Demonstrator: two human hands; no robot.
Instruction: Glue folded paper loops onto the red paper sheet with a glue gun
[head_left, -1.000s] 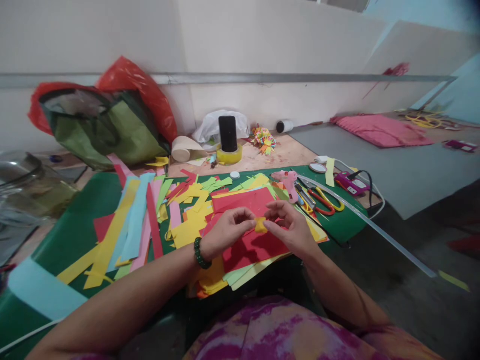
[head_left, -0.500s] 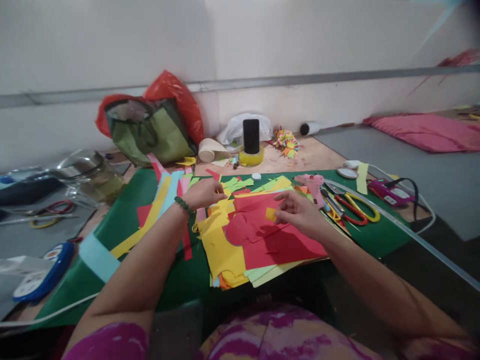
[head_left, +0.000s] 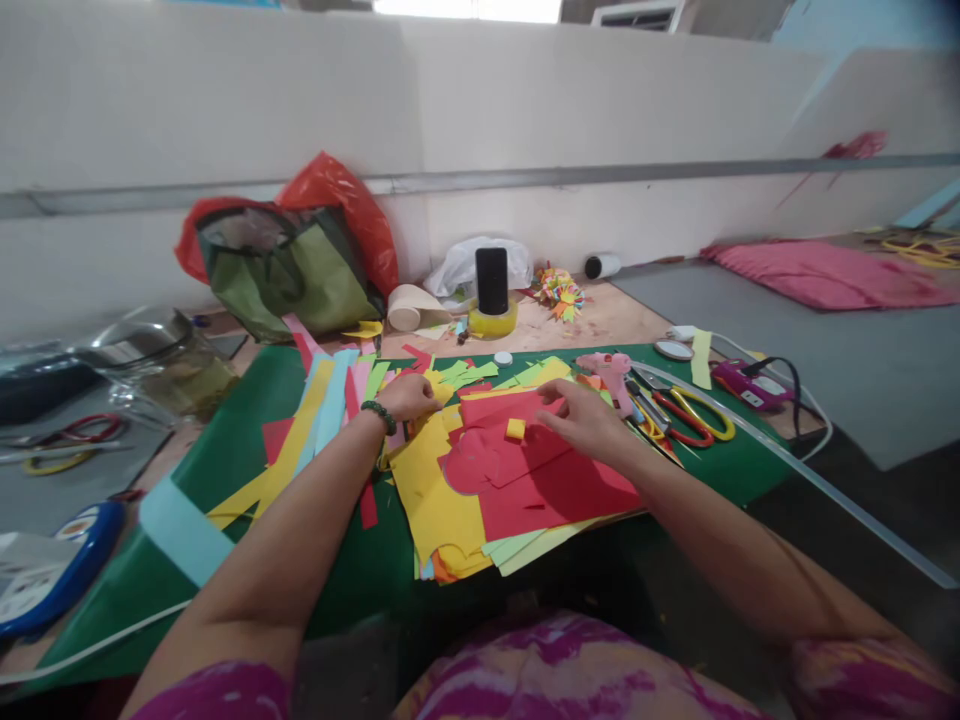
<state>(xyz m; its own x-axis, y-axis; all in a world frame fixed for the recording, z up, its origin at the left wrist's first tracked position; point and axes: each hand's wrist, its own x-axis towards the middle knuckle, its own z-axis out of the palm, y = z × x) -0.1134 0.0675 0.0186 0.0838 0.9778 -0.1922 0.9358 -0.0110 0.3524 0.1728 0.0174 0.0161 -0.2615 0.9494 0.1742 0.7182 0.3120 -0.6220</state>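
A small folded yellow paper piece (head_left: 515, 429) lies on the red paper sheets (head_left: 540, 475) stacked over yellow sheets (head_left: 439, 500) on a green mat (head_left: 225, 450). My right hand (head_left: 581, 415) rests just right of that piece, fingers spread and holding nothing. My left hand (head_left: 409, 397), with a green bead bracelet at the wrist, reaches to the yellow and green paper scraps (head_left: 450, 378) further back; its fingers are curled down onto them, and what they pinch is hidden.
Long coloured paper strips (head_left: 315, 425) lie left of the stack. A pink glue gun (head_left: 615, 372), scissors (head_left: 686, 418) and a purple device (head_left: 746, 385) sit to the right. Behind are a phone on a tape roll (head_left: 492, 295), a red and green bag (head_left: 292, 255), a glass jar (head_left: 161, 360).
Both hands held the small yellow piece together a second ago. The left hand then went back-left to the scraps; the right hand has let the piece drop onto the red paper.
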